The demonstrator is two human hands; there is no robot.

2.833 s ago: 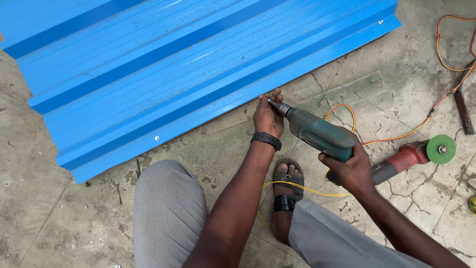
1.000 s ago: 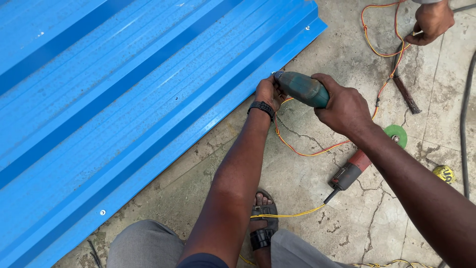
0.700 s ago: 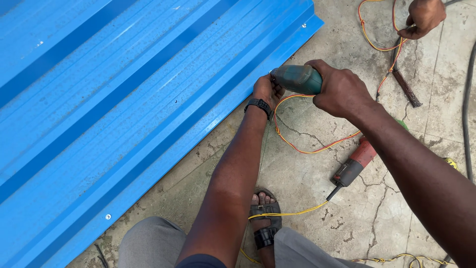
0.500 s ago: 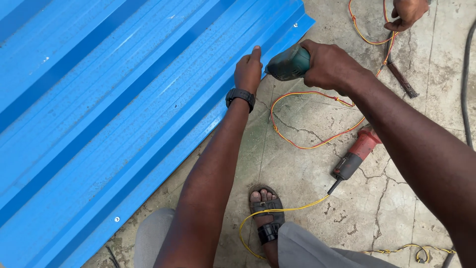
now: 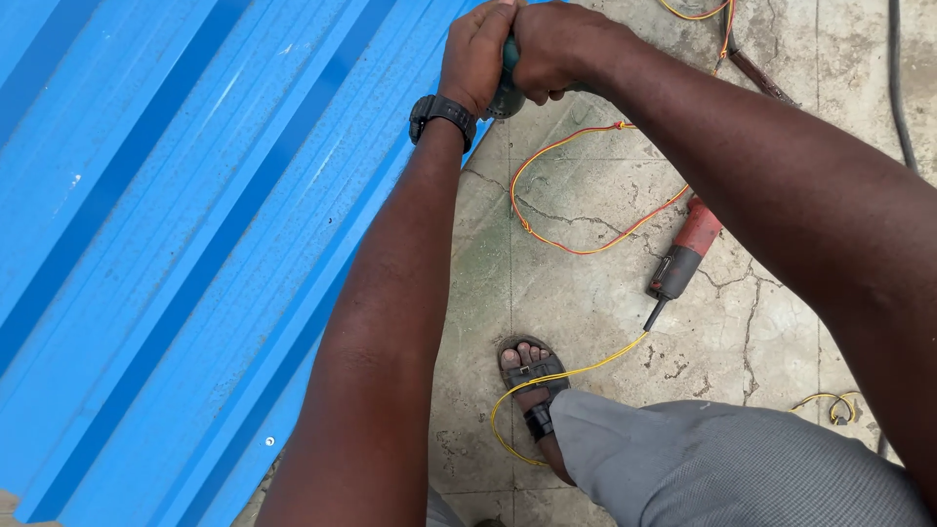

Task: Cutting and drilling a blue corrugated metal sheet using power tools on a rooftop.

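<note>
At top centre of the frame, left hand and right hand clasped together around the green power drill, fingers wrapped tight on its body, just at the right edge of the blue corrugated roofing sheet. Drill tip hidden behind the hands. Below, on the cracked concrete floor, a red angle grinder and a looping orange cable; sandalled foot at lower centre. Best done squarely: drill perpendicular to the sheet, pressure steady, cable clear of the work.
</note>
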